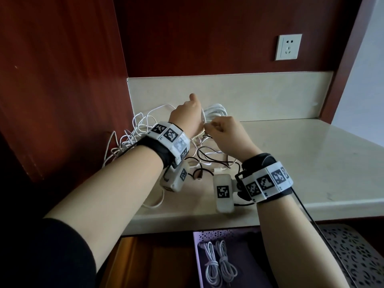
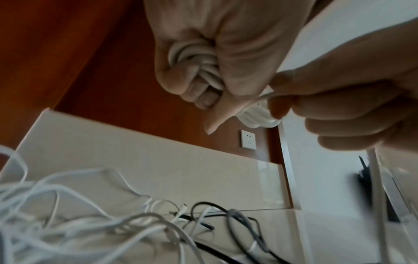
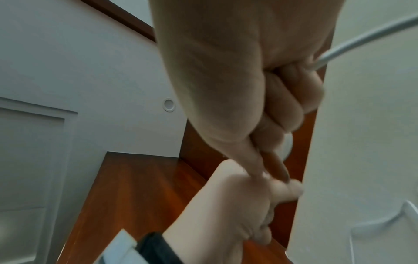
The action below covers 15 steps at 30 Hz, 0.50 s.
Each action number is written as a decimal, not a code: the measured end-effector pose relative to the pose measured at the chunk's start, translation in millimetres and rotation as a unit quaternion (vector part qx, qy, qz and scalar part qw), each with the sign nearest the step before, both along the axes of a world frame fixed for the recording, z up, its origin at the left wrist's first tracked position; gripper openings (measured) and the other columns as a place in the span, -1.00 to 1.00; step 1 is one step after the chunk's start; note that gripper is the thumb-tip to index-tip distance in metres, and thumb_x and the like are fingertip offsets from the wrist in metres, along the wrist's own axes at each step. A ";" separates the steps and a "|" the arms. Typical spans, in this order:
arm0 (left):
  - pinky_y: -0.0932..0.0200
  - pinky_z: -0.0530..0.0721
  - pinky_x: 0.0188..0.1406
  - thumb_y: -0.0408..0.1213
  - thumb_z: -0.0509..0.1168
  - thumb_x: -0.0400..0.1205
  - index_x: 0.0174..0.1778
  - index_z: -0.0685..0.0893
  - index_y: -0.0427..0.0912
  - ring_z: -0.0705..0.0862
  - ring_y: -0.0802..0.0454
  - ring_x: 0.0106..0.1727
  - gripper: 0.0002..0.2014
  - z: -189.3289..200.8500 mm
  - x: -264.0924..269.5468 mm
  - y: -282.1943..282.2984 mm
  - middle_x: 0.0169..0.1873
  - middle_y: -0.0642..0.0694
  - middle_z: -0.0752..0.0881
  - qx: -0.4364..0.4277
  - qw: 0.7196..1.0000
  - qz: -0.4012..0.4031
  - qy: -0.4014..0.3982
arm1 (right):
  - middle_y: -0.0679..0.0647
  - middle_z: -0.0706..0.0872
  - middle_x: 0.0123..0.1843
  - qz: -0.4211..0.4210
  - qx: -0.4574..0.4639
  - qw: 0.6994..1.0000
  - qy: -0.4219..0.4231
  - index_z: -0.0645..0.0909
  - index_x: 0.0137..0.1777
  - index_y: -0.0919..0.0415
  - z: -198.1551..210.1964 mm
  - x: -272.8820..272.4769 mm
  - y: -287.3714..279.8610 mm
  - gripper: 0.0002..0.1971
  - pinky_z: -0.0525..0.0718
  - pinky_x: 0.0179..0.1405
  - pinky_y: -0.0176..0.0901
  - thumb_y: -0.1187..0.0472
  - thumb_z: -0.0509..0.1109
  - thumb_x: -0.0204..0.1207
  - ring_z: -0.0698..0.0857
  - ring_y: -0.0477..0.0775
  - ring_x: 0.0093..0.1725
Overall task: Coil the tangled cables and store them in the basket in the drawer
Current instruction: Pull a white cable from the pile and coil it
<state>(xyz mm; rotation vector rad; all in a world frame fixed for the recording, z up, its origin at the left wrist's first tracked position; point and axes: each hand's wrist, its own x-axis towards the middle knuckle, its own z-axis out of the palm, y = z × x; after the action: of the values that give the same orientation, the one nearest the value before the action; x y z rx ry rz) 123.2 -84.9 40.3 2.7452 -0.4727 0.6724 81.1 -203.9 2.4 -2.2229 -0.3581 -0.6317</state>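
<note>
My left hand [image 1: 190, 115] is raised over the counter, and in the left wrist view its fingers [image 2: 192, 84] curl round a bundle of white cable loops [image 2: 194, 59]. The loops [image 1: 215, 111] stick out to the right of the fist. My right hand [image 1: 225, 132] is just beside it and pinches the free end of the same white cable [image 2: 264, 97] between thumb and finger. A tangle of white cables [image 1: 133, 134] and thin black cables [image 1: 207, 156] lies on the counter beneath both hands. Two coiled white cables [image 1: 220, 265] lie in the lilac basket [image 1: 197, 256] in the open drawer.
The beige counter [image 1: 301, 163] sits in a corner with a red wooden wall on the left and behind. A white wall socket [image 1: 288, 47] is above the backsplash. A patterned white basket [image 1: 353, 252] lies right of the lilac one in the drawer.
</note>
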 end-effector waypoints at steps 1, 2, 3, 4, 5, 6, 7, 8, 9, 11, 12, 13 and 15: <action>0.00 0.51 -0.25 -0.46 0.22 0.56 0.20 0.35 -0.36 0.70 -0.30 -0.05 -0.69 0.9 1.0 -0.6 -0.03 -0.27 0.70 0.045 0.999 0.007 -0.023 | 0.03 0.35 -0.59 0.010 -0.007 1.000 0.011 0.50 -0.43 0.34 2.3 -2.2 -2.6 -0.63 0.26 -0.49 -0.15 0.17 0.32 0.59 0.28 -0.03 -0.55; 0.03 0.47 -0.27 -0.48 0.21 0.57 0.21 0.35 -0.36 0.70 -0.28 -0.06 -0.69 1.8 2.1 -0.6 -0.05 -0.26 0.72 0.082 0.996 0.018 -0.043 | 0.01 0.34 -0.61 0.020 -0.017 0.999 0.026 0.55 -0.43 0.27 4.3 -4.2 -5.1 -0.65 0.26 -0.54 -0.20 0.16 0.33 0.59 0.26 -0.08 -0.59; 0.04 0.45 -0.27 -0.49 0.19 0.57 0.20 0.36 -0.35 0.70 -0.28 -0.05 -0.71 2.8 2.1 -0.4 -0.04 -0.25 0.73 0.109 0.992 0.030 -0.057 | -0.02 0.35 -0.62 0.025 -0.036 0.998 0.038 0.60 -0.40 0.24 6.3 -6.7 -6.8 -0.68 0.26 -0.57 -0.26 0.16 0.33 0.58 0.28 -0.09 -0.62; 0.05 0.43 -0.26 -0.49 0.17 0.58 0.19 0.38 -0.35 0.70 -0.27 -0.02 -0.73 3.5 2.5 -0.1 -0.02 -0.25 0.73 0.131 0.988 0.037 -0.066 | -0.05 0.37 -0.61 0.024 -0.062 0.997 0.040 0.63 -0.37 0.24 7.8 -8.5 -7.7 -0.71 0.29 -0.55 -0.26 0.18 0.32 0.57 0.31 -0.10 -0.60; 0.05 0.41 -0.24 -0.50 0.15 0.58 0.18 0.40 -0.34 0.70 -0.28 0.03 -0.75 3.6 2.5 -0.1 0.01 -0.25 0.73 0.156 0.984 0.042 -0.072 | -0.06 0.40 -0.59 0.018 -0.091 0.995 0.037 0.62 -0.36 0.24 9.2 -9.7 -8.1 -0.73 0.32 -0.51 -0.21 0.20 0.31 0.56 0.34 -0.09 -0.56; 0.04 0.40 -0.21 -0.50 0.12 0.59 0.18 0.42 -0.34 0.69 -0.29 0.06 -0.76 2.4 2.2 -0.2 0.04 -0.26 0.72 0.182 0.979 0.044 -0.078 | -0.07 0.42 -0.55 0.014 -0.117 0.993 0.033 0.57 -0.39 0.20 9.8 -9.8 -8.3 -0.74 0.32 -0.48 -0.16 0.22 0.30 0.55 0.37 -0.05 -0.50; 0.04 0.39 -0.20 -0.51 0.10 0.60 0.17 0.44 -0.34 0.69 -0.29 0.09 -0.77 0.3 0.8 -0.1 0.06 -0.27 0.71 0.207 0.974 0.043 -0.081 | -0.08 0.44 -0.53 0.011 -0.134 0.991 0.026 0.51 -0.43 0.13 10.7 -10.6 -8.9 -0.72 0.32 -0.45 -0.14 0.24 0.30 0.54 0.39 -0.03 -0.47; 0.05 0.39 -0.19 -0.51 0.09 0.60 0.16 0.46 -0.34 0.68 -0.29 0.10 -0.78 -2.4 -1.0 0.3 0.07 -0.27 0.71 0.233 0.968 0.037 -0.085 | -0.07 0.47 -0.51 0.007 -0.141 0.990 0.015 0.48 -0.44 0.08 11.3 -10.3 -10.2 -0.70 0.34 -0.42 -0.12 0.24 0.31 0.54 0.41 -0.03 -0.45; 0.05 0.39 -0.19 -0.50 0.10 0.61 0.15 0.48 -0.33 0.69 -0.28 0.09 -0.79 -5.4 -3.5 0.4 0.07 -0.26 0.71 0.261 0.960 0.028 -0.092 | -0.06 0.54 -0.47 -0.001 -0.137 0.990 -0.004 0.53 -0.42 0.07 11.3 -9.5 -13.0 -0.72 0.40 -0.41 -0.09 0.21 0.33 0.54 0.47 -0.01 -0.43; 0.07 0.39 -0.19 -0.44 0.16 0.63 0.13 0.51 -0.28 0.70 -0.24 0.07 -0.83 -9.7 -7.2 0.8 0.05 -0.21 0.72 0.304 0.948 0.009 -0.100 | 0.04 0.71 -0.37 -0.021 -0.094 0.994 -0.058 0.71 -0.29 0.17 10.5 -7.0 -20.9 -0.83 0.57 -0.34 -0.01 0.15 0.43 0.50 0.61 0.09 -0.33; 0.09 0.39 -0.19 -0.41 0.19 0.64 0.14 0.53 -0.25 0.70 -0.22 0.07 -0.83 -11.0 -7.8 1.4 0.04 -0.18 0.72 0.312 0.946 -0.003 -0.094 | 0.06 0.75 -0.35 -0.031 -0.058 0.994 -0.082 0.76 -0.27 0.19 9.4 -5.7 -24.8 -0.85 0.61 -0.31 0.00 0.12 0.49 0.44 0.65 0.10 -0.31; 0.10 0.38 -0.20 -0.37 0.23 0.64 0.15 0.55 -0.22 0.70 -0.20 0.06 -0.82 -10.9 -8.8 2.7 0.03 -0.16 0.72 0.316 0.945 -0.015 -0.084 | 0.04 0.76 -0.35 -0.039 -0.021 0.994 -0.096 0.78 -0.28 0.16 8.3 -4.5 -28.0 -0.87 0.63 -0.30 -0.01 0.11 0.55 0.38 0.67 0.08 -0.31; 0.09 0.36 -0.23 -0.34 0.24 0.63 0.13 0.56 -0.18 0.68 -0.20 0.01 -0.83 -9.0 -11.2 5.7 -0.02 -0.14 0.71 0.315 0.945 -0.047 -0.078 | 0.01 0.75 -0.38 -0.042 0.045 0.994 -0.088 0.77 -0.32 0.09 6.2 -2.8 -33.3 -0.88 0.61 -0.30 -0.09 0.09 0.63 0.28 0.65 0.00 -0.36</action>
<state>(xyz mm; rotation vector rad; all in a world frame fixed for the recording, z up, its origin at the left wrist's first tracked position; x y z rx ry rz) 112.0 -79.2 31.3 3.2338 -0.9999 0.8332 78.2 -237.1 8.6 -2.1113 -0.3196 -0.8755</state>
